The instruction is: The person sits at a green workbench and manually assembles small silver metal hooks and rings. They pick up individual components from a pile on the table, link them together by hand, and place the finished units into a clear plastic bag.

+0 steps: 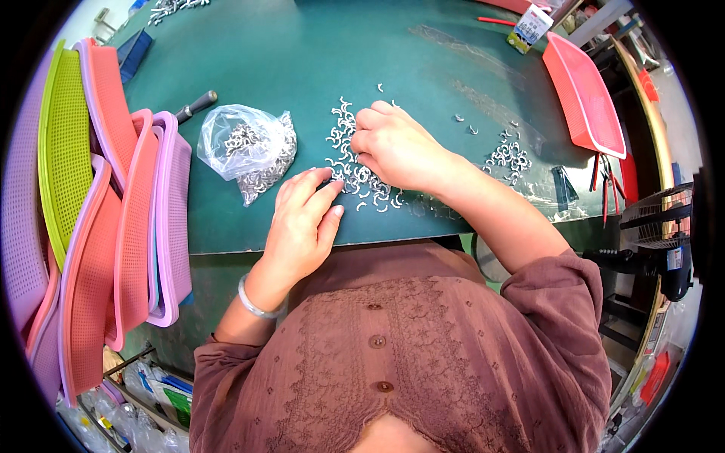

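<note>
Worktable [302,60], green-topped and streaked toward its right side, with small curved metal pieces [361,175] scattered before you. Your left hand [299,219] lies loosely spread at their near-left edge; your right hand [396,143] curls over them, its pinch hidden, so any hold cannot be told. Perforated baskets [64,151] crowd your left; a pink basket [578,90] lies at right.

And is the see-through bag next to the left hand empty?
No, the clear plastic bag has lots of little curved metal pieces inside it.
</note>
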Motion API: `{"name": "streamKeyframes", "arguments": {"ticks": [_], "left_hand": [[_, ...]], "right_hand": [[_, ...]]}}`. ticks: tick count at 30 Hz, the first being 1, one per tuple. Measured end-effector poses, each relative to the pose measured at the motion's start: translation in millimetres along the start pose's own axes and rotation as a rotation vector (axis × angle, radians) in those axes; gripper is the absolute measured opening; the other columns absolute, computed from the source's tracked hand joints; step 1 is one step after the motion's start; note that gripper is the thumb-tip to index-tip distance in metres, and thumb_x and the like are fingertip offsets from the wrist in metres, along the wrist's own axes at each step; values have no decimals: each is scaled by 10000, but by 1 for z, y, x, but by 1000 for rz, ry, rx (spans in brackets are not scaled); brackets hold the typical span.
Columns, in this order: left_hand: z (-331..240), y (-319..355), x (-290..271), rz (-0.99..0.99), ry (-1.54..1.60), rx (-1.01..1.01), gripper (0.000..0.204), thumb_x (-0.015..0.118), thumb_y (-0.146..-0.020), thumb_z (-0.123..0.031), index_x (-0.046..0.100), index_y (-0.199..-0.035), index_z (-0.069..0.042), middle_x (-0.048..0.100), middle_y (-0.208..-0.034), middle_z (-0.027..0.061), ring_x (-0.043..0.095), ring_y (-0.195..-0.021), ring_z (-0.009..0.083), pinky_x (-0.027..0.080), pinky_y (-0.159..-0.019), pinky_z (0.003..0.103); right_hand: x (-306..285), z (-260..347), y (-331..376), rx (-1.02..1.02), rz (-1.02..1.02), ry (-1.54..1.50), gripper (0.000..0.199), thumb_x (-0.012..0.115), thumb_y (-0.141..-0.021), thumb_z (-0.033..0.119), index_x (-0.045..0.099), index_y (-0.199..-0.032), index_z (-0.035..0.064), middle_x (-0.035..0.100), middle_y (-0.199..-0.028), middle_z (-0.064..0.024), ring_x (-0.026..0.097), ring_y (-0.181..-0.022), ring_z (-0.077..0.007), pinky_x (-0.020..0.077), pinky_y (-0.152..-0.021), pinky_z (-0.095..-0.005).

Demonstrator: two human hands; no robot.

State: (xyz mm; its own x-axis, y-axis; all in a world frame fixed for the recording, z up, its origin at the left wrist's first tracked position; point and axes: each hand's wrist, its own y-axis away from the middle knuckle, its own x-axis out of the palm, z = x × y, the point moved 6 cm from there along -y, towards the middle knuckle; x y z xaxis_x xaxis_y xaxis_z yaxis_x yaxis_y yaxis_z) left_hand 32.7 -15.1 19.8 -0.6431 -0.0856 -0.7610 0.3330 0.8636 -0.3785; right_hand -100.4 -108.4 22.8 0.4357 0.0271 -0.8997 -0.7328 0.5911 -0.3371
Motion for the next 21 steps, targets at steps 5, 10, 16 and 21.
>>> {"name": "streamKeyframes", "arguments": {"ticks": [5,10,16,21], "left_hand": [[0,1,0,5,5,-15,292,654,-830,-68,647,-1114,-4,596,-1203,167,548,-1143,359,414,-993,447],[-4,-2,-2,24,-12,-5,304,645,-831,-37,648,-1133,2,603,-1226,177,560,-1155,357,436,-996,427],[3,3,-2,-16,-9,-22,308,663,-821,-43,645,-1125,4,602,-1208,173,565,-1128,365,432,-985,443],[5,4,-1,-49,11,-8,309,682,-810,-48,647,-1112,4,603,-1192,169,565,-1107,368,429,-977,451]], "right_hand": [[3,0,-1,-12,-9,-18,30,677,-754,84,661,-751,58,576,-841,-75,544,-862,-269,476,-771,-376],[2,0,2,-25,-9,20,42,652,-769,70,638,-750,34,573,-837,-84,543,-862,-274,470,-771,-379],[-39,-14,20,80,-50,6,40,638,-780,54,625,-770,18,567,-828,-103,534,-837,-301,454,-797,-392],[-39,-21,27,102,-87,-42,33,670,-765,57,663,-783,30,583,-815,-87,544,-829,-290,463,-772,-394]]}}
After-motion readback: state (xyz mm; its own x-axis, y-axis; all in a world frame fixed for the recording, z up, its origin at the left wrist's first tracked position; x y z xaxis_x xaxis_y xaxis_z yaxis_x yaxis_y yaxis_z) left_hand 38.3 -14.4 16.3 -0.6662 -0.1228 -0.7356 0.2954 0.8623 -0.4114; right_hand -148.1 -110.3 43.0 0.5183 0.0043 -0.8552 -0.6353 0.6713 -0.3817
